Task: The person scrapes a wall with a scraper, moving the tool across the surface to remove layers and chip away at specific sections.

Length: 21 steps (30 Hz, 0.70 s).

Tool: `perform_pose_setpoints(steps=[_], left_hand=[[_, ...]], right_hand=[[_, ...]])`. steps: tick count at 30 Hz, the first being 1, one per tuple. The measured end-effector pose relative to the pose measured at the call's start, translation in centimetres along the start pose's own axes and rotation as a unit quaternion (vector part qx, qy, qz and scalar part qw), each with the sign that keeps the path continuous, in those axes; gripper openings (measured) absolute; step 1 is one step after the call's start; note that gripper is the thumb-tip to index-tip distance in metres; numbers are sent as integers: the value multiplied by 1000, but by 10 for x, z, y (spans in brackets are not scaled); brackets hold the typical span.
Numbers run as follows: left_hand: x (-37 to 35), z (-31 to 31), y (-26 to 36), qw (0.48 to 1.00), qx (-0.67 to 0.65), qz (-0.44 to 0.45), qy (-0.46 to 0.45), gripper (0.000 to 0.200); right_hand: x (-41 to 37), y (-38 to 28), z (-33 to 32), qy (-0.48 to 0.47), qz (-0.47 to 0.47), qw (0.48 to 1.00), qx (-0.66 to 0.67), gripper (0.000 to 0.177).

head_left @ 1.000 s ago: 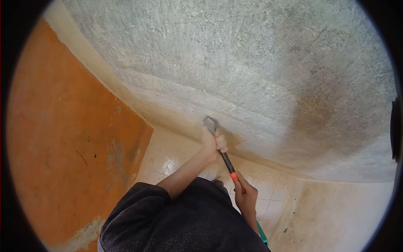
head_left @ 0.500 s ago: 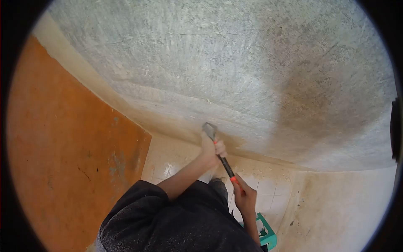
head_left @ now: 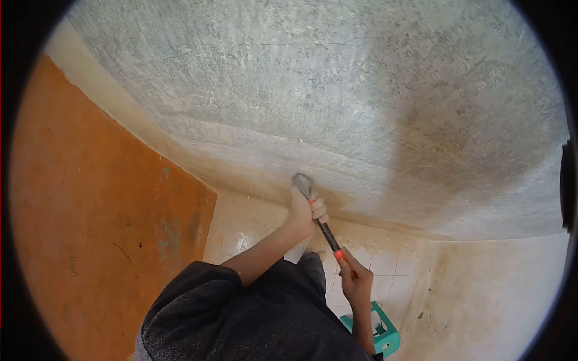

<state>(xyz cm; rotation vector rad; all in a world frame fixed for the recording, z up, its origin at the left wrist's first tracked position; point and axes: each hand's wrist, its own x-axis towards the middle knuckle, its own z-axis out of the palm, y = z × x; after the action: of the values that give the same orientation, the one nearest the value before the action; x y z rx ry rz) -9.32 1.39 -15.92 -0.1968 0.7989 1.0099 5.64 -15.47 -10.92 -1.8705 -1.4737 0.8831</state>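
Observation:
A long-handled scraper (head_left: pixel 327 233) with a grey metal head and a black and red handle slants across the middle of the view. Its head is against or very close to the lower part of the rough grey wall (head_left: pixel 289 84). My left hand (head_left: pixel 307 207) is wrapped round the upper handle, just below the head. Lower down, my right hand (head_left: pixel 356 278) grips the red end of the handle. The exact contact of the blade with the wall is blurred.
An orange wall panel (head_left: pixel 108 228) stands on the left. Below is a tiled floor (head_left: pixel 376 265) with small debris near the wall's foot. A green plastic stool (head_left: pixel 388 338) is beside my right forearm. A stained pale wall (head_left: pixel 475 289) lies to the right.
The scraper and both hands have shifted slightly right and down in the view. My hands keep their hold, and the view itself has moved a little.

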Motion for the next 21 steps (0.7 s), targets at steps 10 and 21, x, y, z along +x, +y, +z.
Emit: perform_pose_setpoints(steps=[10, 21], left_hand=[[1, -8, 2, 1000, -7, -21, 4, 45], [-4, -10, 10, 1000, -4, -26, 10, 47]], right_hand=[[0, 0, 14, -4, 6, 1000, -2, 29], [-7, 2, 27, 20, 30, 998, 50, 30]])
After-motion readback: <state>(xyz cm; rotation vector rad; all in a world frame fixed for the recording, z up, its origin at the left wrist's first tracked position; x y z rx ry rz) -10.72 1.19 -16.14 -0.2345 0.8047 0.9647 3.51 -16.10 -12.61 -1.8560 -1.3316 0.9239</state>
